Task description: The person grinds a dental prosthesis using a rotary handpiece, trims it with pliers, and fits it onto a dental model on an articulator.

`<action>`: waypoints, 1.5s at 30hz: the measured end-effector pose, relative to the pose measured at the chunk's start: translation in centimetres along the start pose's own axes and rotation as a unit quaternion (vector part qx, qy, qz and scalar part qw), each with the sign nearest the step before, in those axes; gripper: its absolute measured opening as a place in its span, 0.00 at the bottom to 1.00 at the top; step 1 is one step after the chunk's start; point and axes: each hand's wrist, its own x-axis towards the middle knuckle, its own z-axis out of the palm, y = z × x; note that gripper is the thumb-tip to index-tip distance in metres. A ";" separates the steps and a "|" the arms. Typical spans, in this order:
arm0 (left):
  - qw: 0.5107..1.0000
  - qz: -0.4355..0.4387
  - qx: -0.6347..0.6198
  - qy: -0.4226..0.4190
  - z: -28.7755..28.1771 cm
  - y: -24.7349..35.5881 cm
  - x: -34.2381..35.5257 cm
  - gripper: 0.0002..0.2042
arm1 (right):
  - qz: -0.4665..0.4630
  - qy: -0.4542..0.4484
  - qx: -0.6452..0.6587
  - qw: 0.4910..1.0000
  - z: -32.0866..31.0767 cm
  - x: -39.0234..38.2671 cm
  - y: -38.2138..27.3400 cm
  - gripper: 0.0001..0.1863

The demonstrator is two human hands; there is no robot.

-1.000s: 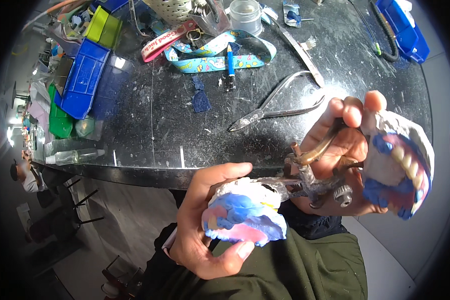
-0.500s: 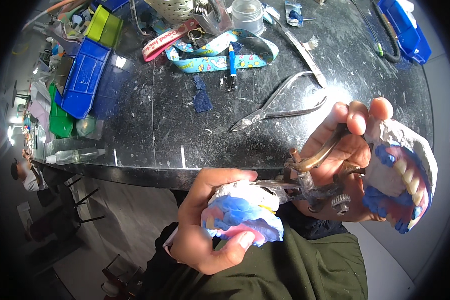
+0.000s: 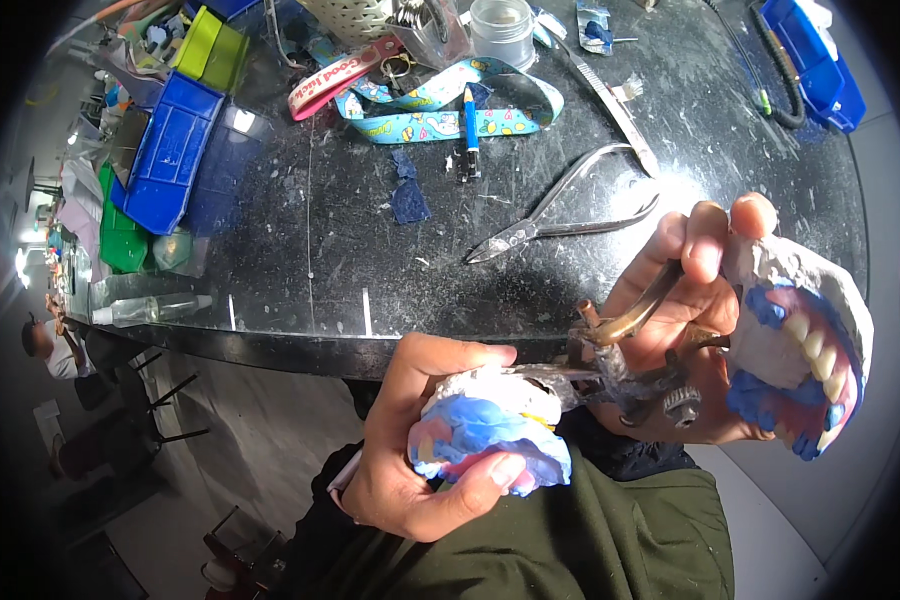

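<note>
A metal dental articulator (image 3: 620, 375) is spread wide between my hands above my lap. My left hand (image 3: 410, 450) is closed round its left half, a plaster cast (image 3: 490, 430) with blue and pink wax, the thumb on the pink and blue part. My right hand (image 3: 685, 300) grips the other half, its fingers curled over the curved metal arm. On that side a second plaster cast (image 3: 800, 340) faces outward, showing a row of cream teeth set in pink and blue wax. Part of the right palm is hidden behind the metal frame.
On the black bench lie pliers (image 3: 550, 215), a metal scalpel handle (image 3: 610, 105), a blue pen (image 3: 470, 135), a patterned lanyard (image 3: 410, 125) and blue wax scraps (image 3: 408, 195). Blue bins (image 3: 170, 150) stand at the left, another bin (image 3: 815, 65) at the far right. A person (image 3: 55, 345) is far left.
Both hands keep their hold on the articulator. My left hand and its cast have shifted very slightly right, and the view has moved a little.
</note>
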 end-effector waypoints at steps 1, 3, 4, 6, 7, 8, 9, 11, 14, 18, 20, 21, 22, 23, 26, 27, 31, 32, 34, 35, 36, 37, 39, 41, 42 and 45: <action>1.000 0.001 0.002 0.003 -0.1 0.1 -0.2 0.26 | 0.046 0.040 0.019 0.998 0.7 0.2 -0.4 0.31; 0.996 -0.062 -0.064 0.034 -0.2 -0.1 -0.4 0.30 | 0.114 0.092 0.036 0.988 1.5 0.6 -1.4 0.32; 0.996 -0.060 -0.063 0.030 0.2 0.1 -0.2 0.30 | 0.134 0.109 0.027 0.985 2.0 1.1 -2.6 0.33; 0.973 -0.012 -0.227 0.050 0.3 -0.4 0.4 0.36 | 0.188 0.150 -0.005 0.971 2.2 1.6 -4.4 0.33; 0.972 0.046 -0.232 0.012 -0.6 -0.9 0.2 0.40 | 0.239 0.174 -0.017 0.955 2.4 1.6 -4.8 0.34; 0.959 0.067 -0.275 0.031 -0.8 -1.8 0.0 0.40 | 0.296 0.203 -0.049 0.932 2.6 1.7 -5.8 0.34; 0.959 0.044 -0.267 0.088 -0.5 -1.5 0.0 0.40 | 0.362 0.240 -0.083 0.897 2.9 1.8 -6.9 0.35; 0.954 -0.012 -0.247 0.172 0.2 -0.4 0.8 0.42 | 0.391 0.294 0.028 0.872 3.1 0.6 -7.9 0.33; 0.955 -0.018 -0.220 0.199 0.1 -0.3 1.8 0.44 | 0.228 0.228 0.078 0.943 1.9 -1.8 -5.6 0.29; 0.954 0.061 -0.256 0.143 -1.1 -1.7 1.2 0.40 | -0.231 -0.009 -0.452 0.862 2.2 -3.1 -2.5 0.19; 0.954 0.074 -0.252 0.144 -1.1 -1.6 1.3 0.39 | -0.288 0.050 -0.444 0.847 2.3 -4.0 -2.1 0.19; 0.957 0.075 -0.235 0.154 -1.2 -1.4 1.1 0.38 | -0.218 0.056 -0.473 0.852 2.5 -4.9 -2.9 0.19; 0.959 0.069 -0.224 0.157 -1.2 -1.5 1.1 0.38 | -0.218 0.054 -0.474 0.851 2.4 -5.0 -2.9 0.19; 0.958 0.084 -0.234 0.143 -1.4 -1.9 1.3 0.37 | -0.206 0.040 -0.456 0.865 2.4 -5.0 -2.9 0.27; 0.957 0.083 -0.242 0.135 -1.5 -1.6 1.2 0.37 | -0.243 -0.059 -0.370 0.895 2.0 -3.7 -1.6 0.41; 0.957 0.081 -0.241 0.137 -1.6 -1.5 1.1 0.37 | -0.241 -0.045 -0.352 0.903 2.7 -3.5 -1.4 0.39; 0.965 0.085 -0.213 0.130 -2.0 -1.9 1.4 0.37 | -0.135 0.035 -0.443 0.886 2.2 -4.8 -3.8 0.18; 0.967 0.102 -0.194 0.130 -2.0 -1.9 1.4 0.37 | -0.134 0.036 -0.443 0.886 2.1 -4.7 -3.3 0.18; 0.967 0.105 -0.184 0.138 -2.1 -2.0 1.3 0.36 | -0.256 0.036 -0.407 0.876 2.0 -4.3 -1.5 0.16; 0.967 0.109 -0.177 0.145 -2.1 -1.8 1.3 0.36 | -0.254 0.035 -0.408 0.876 2.3 -4.3 -1.9 0.16; 0.967 0.109 -0.178 0.146 -2.1 -1.6 1.3 0.36 | -0.202 0.033 -0.483 0.851 2.8 -4.5 -2.7 0.17; 0.967 0.112 -0.182 0.141 -2.2 -1.6 1.2 0.35 | -0.146 0.032 -0.552 0.820 3.0 -4.9 -3.3 0.17; 0.966 0.112 -0.197 0.120 -1.6 -1.0 1.7 0.35 | -0.089 -0.007 -0.552 0.829 2.9 -4.2 -6.0 0.20; 0.970 0.103 -0.183 0.125 -1.3 -0.7 1.8 0.34 | -0.027 -0.042 -0.539 0.841 2.4 -3.9 -5.9 0.24; 0.969 0.104 -0.179 0.132 -1.5 -0.9 1.6 0.34 | -0.105 -0.054 -0.495 0.861 1.6 -4.1 -3.9 0.29; 0.970 0.095 -0.168 0.150 -2.0 -1.1 1.2 0.34 | -0.169 -0.028 -0.432 0.885 1.3 -4.9 -2.2 0.40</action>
